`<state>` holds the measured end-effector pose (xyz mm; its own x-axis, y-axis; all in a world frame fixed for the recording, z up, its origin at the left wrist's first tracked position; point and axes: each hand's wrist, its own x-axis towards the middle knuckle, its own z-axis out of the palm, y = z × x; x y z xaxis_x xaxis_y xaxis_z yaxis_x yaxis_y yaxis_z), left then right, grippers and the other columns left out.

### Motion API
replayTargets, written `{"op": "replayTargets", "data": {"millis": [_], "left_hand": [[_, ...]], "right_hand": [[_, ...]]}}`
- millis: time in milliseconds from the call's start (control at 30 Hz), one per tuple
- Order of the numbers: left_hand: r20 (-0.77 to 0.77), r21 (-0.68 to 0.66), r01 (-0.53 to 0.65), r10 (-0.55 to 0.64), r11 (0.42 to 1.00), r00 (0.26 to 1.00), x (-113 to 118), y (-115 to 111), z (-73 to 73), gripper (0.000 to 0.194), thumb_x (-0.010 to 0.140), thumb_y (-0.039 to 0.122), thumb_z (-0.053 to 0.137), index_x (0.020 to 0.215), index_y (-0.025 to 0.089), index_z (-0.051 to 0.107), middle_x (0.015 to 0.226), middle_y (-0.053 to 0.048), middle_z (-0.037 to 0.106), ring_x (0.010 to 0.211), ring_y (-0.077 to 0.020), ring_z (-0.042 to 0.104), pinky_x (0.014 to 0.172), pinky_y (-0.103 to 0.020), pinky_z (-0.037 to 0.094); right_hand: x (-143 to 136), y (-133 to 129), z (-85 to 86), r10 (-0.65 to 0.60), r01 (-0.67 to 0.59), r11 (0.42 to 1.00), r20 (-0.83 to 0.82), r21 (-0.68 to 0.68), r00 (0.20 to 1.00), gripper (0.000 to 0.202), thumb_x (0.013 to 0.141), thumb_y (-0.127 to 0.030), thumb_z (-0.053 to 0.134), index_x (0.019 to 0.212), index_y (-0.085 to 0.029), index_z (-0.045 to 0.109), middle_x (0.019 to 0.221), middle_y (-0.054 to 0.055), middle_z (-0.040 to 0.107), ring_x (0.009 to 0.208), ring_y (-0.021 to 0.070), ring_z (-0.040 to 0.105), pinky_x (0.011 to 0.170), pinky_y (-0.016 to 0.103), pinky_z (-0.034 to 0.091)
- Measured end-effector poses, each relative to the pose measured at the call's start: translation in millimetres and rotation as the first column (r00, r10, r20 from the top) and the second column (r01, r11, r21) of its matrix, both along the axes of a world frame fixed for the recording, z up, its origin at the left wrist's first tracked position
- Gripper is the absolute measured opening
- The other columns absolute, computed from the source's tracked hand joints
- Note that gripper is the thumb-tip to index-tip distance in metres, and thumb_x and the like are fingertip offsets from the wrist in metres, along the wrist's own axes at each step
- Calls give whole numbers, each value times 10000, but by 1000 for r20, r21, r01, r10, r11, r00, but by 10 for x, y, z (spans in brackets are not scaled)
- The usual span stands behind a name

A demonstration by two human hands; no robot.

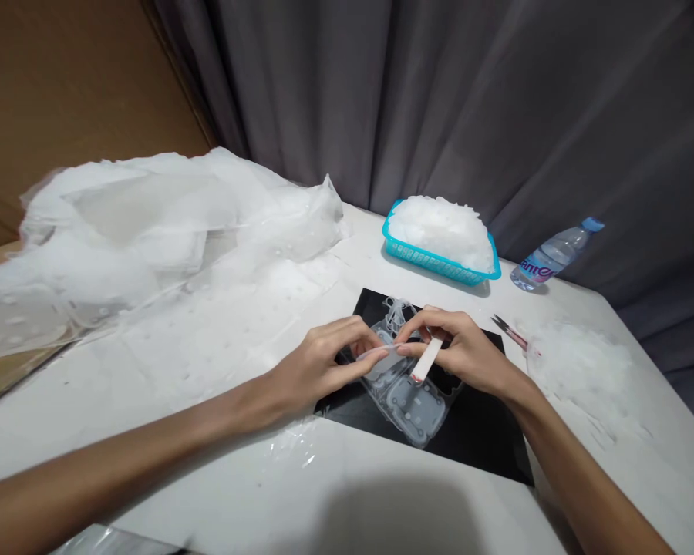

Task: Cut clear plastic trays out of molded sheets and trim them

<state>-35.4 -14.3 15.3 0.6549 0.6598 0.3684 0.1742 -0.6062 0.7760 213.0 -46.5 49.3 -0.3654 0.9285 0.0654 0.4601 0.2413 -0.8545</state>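
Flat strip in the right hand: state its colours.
The flat strip is white, with red marks at its lower end; best seen in the head view.

the translucent grey rounded pieces [417, 408] look like smooth plastic, the rectangular black mat [486, 435] smooth, the turquoise openwork basket [439, 267] plastic, the clear blue-capped bottle [564, 250] glossy plastic and the draped grey curtain [335, 100] matt cloth.

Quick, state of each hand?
Left hand: closed, pinching a thin whitish piece.
Right hand: closed, pinching that piece and holding a white strip.
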Motion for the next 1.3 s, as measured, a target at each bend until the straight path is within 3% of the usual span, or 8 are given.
{"op": "replayTargets", "data": {"millis": [367, 633, 733, 900, 967, 1067, 1167, 1300], "left_hand": [[1, 319, 2, -2, 948, 1000, -32, 49, -112, 76, 1023, 223, 616, 1012, 188, 683, 885, -66, 697, 811, -188, 649, 733, -321, 526], [-162, 233, 39, -1, 972, 987, -44, 75, -79, 244, 1050, 354, 587, 1224, 201, 664, 1120, -97, 718, 1046, -233, 666, 924, -366, 533], [-306, 189, 166, -102, 968, 946, -62, 107, -88, 516, 1025, 464, 616, 1495, 272, 530, 1466, -107, 621, 1343, -281, 562, 1134, -430, 439], [-419, 292, 268, -129, 918, 899, -67, 76, -103, 462, 1068, 379, 553, 1527, 325, 532, 1572, -64, 554, 1433, -276, 528, 1187, -420, 382], [-455, 338, 240, -66, 910, 888, -62, 41, -108, 456, 1070, 362, 549, 1525, 338, 530, 1574, -54, 552, 1430, -277, 534, 1154, -415, 411], [-480, 411, 204, 20, 888, 877, -43, -5, -137, 441, 1064, 383, 558, 1500, 317, 556, 1548, -68, 579, 1387, -287, 569, 1120, -435, 426], [-497, 479, 176, 100, 860, 862, 0, -51, -204, 430, 1078, 410, 520, 1478, 266, 580, 1502, -107, 616, 1345, -307, 596, 1097, -469, 423], [-469, 549, 61, 247, 833, 848, 110, -127, -319, 460, 1091, 443, 462, 1488, 239, 575, 1437, -146, 655, 1318, -335, 600, 1078, -485, 424]], "right_hand": [[-27, -3, -26, 17, -17, 983, 0, 184, 1000, 113, 946, -358, 745, 944, -246, 755, 958, 58, 738, 868, 219, 624, 772, 363, 488], [58, 2, 29, -90, 63, 966, 97, 251, 991, 109, 976, -333, 701, 939, -232, 710, 906, 37, 742, 743, 176, 606, 703, 329, 465], [265, 178, 83, -324, 273, 893, 89, 357, 942, 172, 981, -391, 666, 945, -223, 678, 835, 18, 711, 649, 149, 564, 635, 307, 437], [715, 953, 359, -568, 578, 649, -191, 494, 801, 202, 935, -408, 662, 946, -212, 615, 854, 42, 706, 789, 198, 664, 726, 335, 511], [854, 1307, 489, -739, 671, 539, -97, 510, 667, 181, 977, -367, 566, 943, -199, 624, 886, 76, 709, 863, 226, 662, 783, 368, 519], [957, 1642, 607, -834, 706, 507, 73, 494, 547, 239, 988, -348, 529, 852, -188, 644, 924, 136, 700, 988, 311, 647, 907, 491, 487], [930, 1597, 584, -826, 690, 504, 57, 519, 560, 378, 1042, -411, 429, 848, -181, 658, 1004, 167, 686, 1083, 337, 618, 1013, 553, 422], [718, 958, 327, -740, 632, 535, -50, 560, 670, 664, 1086, -590, 147, 925, -209, 666, 1003, 106, 679, 995, 248, 619, 1009, 444, 450]]}}
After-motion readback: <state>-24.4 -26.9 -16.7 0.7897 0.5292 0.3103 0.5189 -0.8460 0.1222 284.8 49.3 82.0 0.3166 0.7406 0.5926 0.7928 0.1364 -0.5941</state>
